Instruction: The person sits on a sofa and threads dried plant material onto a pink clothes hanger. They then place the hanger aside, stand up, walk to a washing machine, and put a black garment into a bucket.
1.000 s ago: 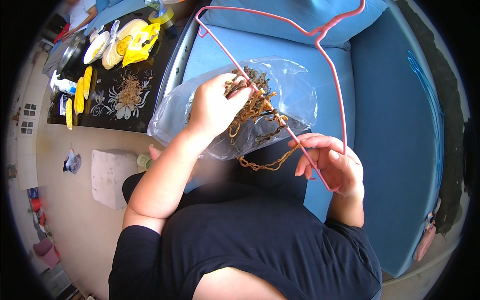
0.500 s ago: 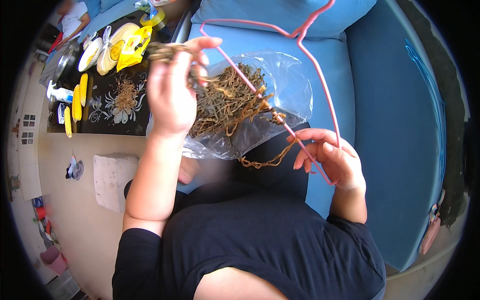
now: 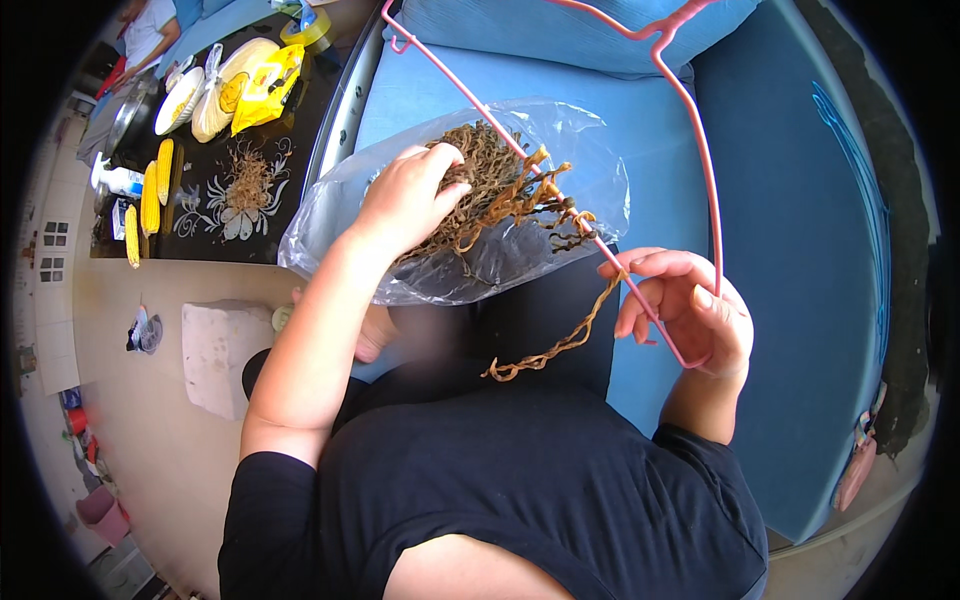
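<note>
Left hand (image 3: 408, 200): curled over the dried strips' (image 3: 485, 185) left side; cannot tell whether gripping.
Dried strips: in clear bag (image 3: 325, 230), right of the left hand, the nearer one.
Pink hanger (image 3: 714, 200): long bar slants down rightward across them.
Right hand (image 3: 715, 318): holds hanger's lower-right corner.

The plastic bag (image 3: 325, 228) is looking glossy and wrinkled, the dried plant strands (image 3: 490, 172) rough; the clothes hanger (image 3: 668, 27) is appearing smooth, the cloth sofa (image 3: 790, 250) matt.

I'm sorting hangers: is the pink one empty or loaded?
Partly loaded: brown strands hang on one bar of the pink hanger, near the right hand; elsewhere it looks bare.
</note>
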A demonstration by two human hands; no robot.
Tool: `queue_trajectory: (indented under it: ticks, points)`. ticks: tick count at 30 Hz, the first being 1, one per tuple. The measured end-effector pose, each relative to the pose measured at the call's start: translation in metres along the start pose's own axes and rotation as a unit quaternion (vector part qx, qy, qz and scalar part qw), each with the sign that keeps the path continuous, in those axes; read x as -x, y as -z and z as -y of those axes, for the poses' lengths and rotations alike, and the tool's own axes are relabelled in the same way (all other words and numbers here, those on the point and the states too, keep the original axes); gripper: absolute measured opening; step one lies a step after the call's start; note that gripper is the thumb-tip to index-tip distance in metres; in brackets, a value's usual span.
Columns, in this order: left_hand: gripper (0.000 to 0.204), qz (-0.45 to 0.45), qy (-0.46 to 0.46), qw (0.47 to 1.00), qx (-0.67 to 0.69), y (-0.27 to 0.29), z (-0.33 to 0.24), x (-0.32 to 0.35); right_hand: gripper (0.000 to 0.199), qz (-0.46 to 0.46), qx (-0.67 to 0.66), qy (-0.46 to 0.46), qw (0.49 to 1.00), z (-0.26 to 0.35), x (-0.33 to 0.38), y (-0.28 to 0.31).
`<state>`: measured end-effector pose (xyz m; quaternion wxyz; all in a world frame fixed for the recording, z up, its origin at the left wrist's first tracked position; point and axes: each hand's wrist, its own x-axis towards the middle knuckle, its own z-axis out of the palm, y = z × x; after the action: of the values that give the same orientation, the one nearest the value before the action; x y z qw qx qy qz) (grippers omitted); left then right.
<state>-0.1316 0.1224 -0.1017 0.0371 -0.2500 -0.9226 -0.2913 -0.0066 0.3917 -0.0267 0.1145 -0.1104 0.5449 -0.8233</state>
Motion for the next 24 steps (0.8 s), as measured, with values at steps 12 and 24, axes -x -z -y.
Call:
queue_trajectory:
  ticks: [12,24]
  points:
    - [0.008,-0.068,-0.092,0.963,0.246,0.018,-0.053,0.003,0.047,0.004,-0.014,-0.015,1.0,-0.004,-0.002,-0.004]
    - [0.024,-0.266,-0.123,0.729,0.618,0.048,-0.052,-0.001,0.045,0.019,0.026,-0.06,0.998,-0.001,-0.004,-0.003]
